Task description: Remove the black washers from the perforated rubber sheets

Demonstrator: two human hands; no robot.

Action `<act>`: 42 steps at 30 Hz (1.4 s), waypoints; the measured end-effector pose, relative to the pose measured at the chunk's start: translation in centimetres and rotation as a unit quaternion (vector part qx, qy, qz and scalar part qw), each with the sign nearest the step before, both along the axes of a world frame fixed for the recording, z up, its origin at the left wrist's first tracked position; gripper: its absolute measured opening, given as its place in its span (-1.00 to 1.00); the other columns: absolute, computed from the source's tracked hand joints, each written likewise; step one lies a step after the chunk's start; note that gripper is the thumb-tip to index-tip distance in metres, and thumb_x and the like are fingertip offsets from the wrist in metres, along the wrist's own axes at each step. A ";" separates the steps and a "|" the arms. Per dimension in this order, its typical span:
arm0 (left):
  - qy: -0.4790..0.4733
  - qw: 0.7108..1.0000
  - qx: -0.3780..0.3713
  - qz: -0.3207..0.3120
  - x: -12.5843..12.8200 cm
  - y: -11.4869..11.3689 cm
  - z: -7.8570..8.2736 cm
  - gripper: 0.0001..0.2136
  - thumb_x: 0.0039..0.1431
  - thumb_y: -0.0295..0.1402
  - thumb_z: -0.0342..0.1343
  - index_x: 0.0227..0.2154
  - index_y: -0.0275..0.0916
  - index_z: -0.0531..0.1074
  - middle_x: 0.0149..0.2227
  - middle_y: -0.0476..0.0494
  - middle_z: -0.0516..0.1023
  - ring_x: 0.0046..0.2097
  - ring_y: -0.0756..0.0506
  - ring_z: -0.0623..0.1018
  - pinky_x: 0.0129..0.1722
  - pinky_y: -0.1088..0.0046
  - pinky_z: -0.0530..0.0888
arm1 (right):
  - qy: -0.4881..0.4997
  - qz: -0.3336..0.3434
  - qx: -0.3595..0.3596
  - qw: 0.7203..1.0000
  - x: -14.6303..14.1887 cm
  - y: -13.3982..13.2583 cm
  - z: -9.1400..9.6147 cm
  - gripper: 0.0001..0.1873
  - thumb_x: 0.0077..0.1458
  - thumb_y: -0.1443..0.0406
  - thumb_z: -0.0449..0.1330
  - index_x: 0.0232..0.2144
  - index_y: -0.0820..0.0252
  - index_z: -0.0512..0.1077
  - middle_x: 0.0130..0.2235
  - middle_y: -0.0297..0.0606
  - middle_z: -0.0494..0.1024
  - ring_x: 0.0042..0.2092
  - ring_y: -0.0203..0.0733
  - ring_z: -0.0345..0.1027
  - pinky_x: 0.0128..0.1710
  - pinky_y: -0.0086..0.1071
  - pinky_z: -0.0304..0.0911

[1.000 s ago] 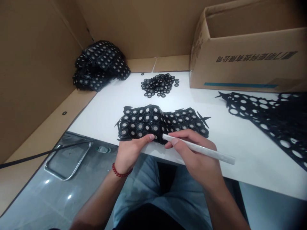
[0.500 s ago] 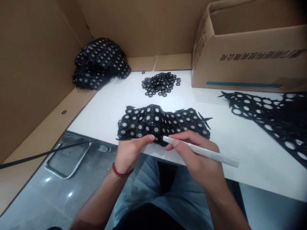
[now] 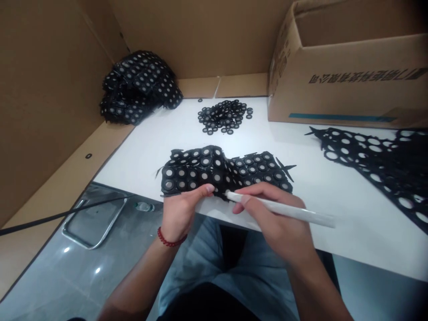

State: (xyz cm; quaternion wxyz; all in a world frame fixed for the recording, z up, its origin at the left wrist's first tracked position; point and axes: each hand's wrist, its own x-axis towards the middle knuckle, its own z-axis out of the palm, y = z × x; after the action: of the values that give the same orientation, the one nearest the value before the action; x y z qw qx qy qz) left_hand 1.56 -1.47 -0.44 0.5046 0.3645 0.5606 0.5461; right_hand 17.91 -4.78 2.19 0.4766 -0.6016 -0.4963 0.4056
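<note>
A black rubber sheet (image 3: 187, 171) of molded rings with pale centres lies bent near the table's front edge, raised in a fold at its middle. My left hand (image 3: 180, 209) grips its near edge, thumb on top and the other fingers hidden underneath. In my right hand (image 3: 277, 218) is a white pen-like stick (image 3: 287, 209), held like a pencil. Its tip touches or almost touches the sheet's near edge, just right of my left thumb. Farther back on the white table (image 3: 154, 142) is a pile of loose black rings (image 3: 224, 116).
A heap of ringed black sheets (image 3: 140, 87) sits at the back left. At the right stand a cardboard box (image 3: 347, 84) and, before it, a black sheet full of round holes (image 3: 377, 165). One stray ring (image 3: 88, 156) lies on the left cardboard ledge.
The sheet's left part has tilted and shifted slightly left, its fold changing shape. The stick's tip has moved a little left and down with my right hand. My left hand keeps its grip.
</note>
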 end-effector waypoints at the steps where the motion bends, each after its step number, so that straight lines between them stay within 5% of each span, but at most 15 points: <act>1: -0.013 1.000 0.003 0.005 0.1 0.2 0.2 -0.83 -0.27 -0.40 0.39 -0.64 -0.33 0.50 -0.54 -0.07 0.52 -0.44 -0.04 0.50 -0.37 0.43 0.49 | 0.024 -0.033 0.000 0.999 0.1 -0.1 0.0 -0.86 0.01 0.34 0.16 -0.54 0.12 0.49 -0.53 -0.38 0.55 -0.41 -0.22 0.42 -0.37 -0.39 0.29; 5: 0.022 0.999 0.034 0.023 0.7 0.5 1.0 -0.83 -0.16 -0.34 0.34 -0.53 -0.31 0.50 -0.47 -0.06 0.54 -0.40 -0.03 0.51 -0.37 0.49 0.46 | 0.053 -0.104 -0.016 0.993 0.4 -0.6 0.2 -0.91 0.03 0.29 0.17 -0.48 0.11 0.46 -0.54 -0.38 0.55 -0.40 -0.22 0.44 -0.34 -0.40 0.31; 11: 0.207 0.977 -0.031 -0.049 0.9 0.3 1.6 -0.76 -0.20 -0.33 0.34 -0.74 -0.33 0.43 -0.67 -0.08 0.45 -0.59 -0.02 0.40 -0.61 0.50 0.29 | 0.018 -0.065 -0.015 0.998 0.3 -0.6 0.3 -0.91 0.02 0.34 0.18 -0.48 0.13 0.48 -0.51 -0.37 0.57 -0.38 -0.22 0.46 -0.40 -0.43 0.30; 16: 0.037 0.997 -0.009 -0.074 0.6 0.2 1.7 -0.81 -0.20 -0.36 0.35 -0.53 -0.37 0.52 -0.47 -0.13 0.57 -0.44 -0.07 0.51 -0.43 0.44 0.46 | 0.018 0.012 0.002 1.000 0.7 -0.7 0.0 -0.90 0.05 0.29 0.18 -0.41 0.13 0.50 -0.44 -0.34 0.60 -0.34 -0.20 0.48 -0.42 -0.43 0.31; 20: -0.063 0.995 -0.033 -0.077 1.0 -0.1 1.7 -0.83 -0.24 -0.41 0.38 -0.61 -0.38 0.52 -0.52 -0.13 0.55 -0.45 -0.05 0.52 -0.40 0.44 0.48 | 0.038 0.019 0.020 0.999 0.9 -0.8 -0.2 -0.89 0.07 0.26 0.18 -0.36 0.12 0.50 -0.42 -0.34 0.61 -0.30 -0.18 0.49 -0.37 -0.41 0.33; 30: -0.129 0.988 -0.059 -0.059 1.6 -0.3 1.8 -0.83 -0.28 -0.44 0.40 -0.69 -0.38 0.50 -0.61 -0.07 0.49 -0.51 0.02 0.47 -0.48 0.53 0.44 | 0.057 0.020 0.025 0.998 0.9 -0.6 -0.2 -0.88 0.07 0.26 0.19 -0.37 0.15 0.51 -0.43 -0.33 0.62 -0.31 -0.19 0.50 -0.33 -0.40 0.36; 42: -0.126 0.991 -0.003 -0.036 1.9 -0.4 0.9 -0.84 -0.27 -0.46 0.38 -0.61 -0.34 0.49 -0.54 -0.04 0.52 -0.43 0.00 0.48 -0.33 0.46 0.45 | 0.093 0.019 -0.033 0.995 0.3 -0.1 0.2 -0.86 0.01 0.36 0.14 -0.50 0.15 0.50 -0.53 -0.36 0.59 -0.38 -0.19 0.49 -0.33 -0.38 0.34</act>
State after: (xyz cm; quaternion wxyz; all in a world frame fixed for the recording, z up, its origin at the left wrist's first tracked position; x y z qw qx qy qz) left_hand 3.45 -1.91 0.46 0.5916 0.3115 0.4804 0.5677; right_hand 18.21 -4.88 2.44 0.4927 -0.5669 -0.4473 0.4856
